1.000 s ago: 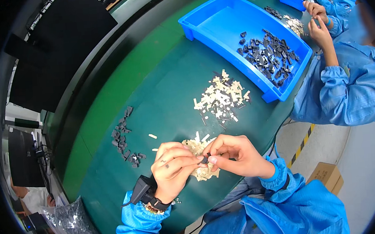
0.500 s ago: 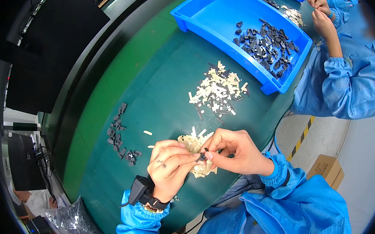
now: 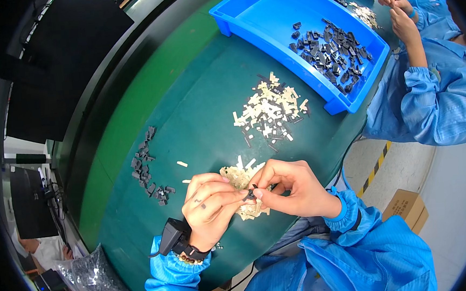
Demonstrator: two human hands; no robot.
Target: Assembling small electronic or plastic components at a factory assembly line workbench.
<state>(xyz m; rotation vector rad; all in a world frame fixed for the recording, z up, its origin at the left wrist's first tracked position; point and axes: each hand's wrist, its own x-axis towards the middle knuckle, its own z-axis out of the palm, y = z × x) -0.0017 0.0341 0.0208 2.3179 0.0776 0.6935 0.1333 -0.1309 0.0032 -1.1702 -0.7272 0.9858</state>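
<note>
Between my two hands, just above the table, is a small black plastic part [image 3: 251, 193]. My left hand [image 3: 209, 204] pinches it from the left with thumb and finger. From the right, the thumb and forefinger of my right hand [image 3: 293, 191] close on the same part; its exact shape is mostly covered by the fingertips. Beneath the hands lies a heap of cream paper-like scraps [image 3: 239, 175]. Farther off is a pile of small cream and black strips [image 3: 271, 110]. To the left, small black plastic pieces [image 3: 144, 168] form a loose row.
A blue tray [image 3: 269, 43] holding many black pieces stands at the far right of the green table [image 3: 188, 116]. Beyond it a co-worker's hands [image 3: 399, 7] work at the table. A clear bag [image 3: 93, 277] sits at lower left, a cardboard box [image 3: 405, 209] at right on the floor.
My hands keep their pinch on the black part, almost unmoved. The view has shifted very slightly.
</note>
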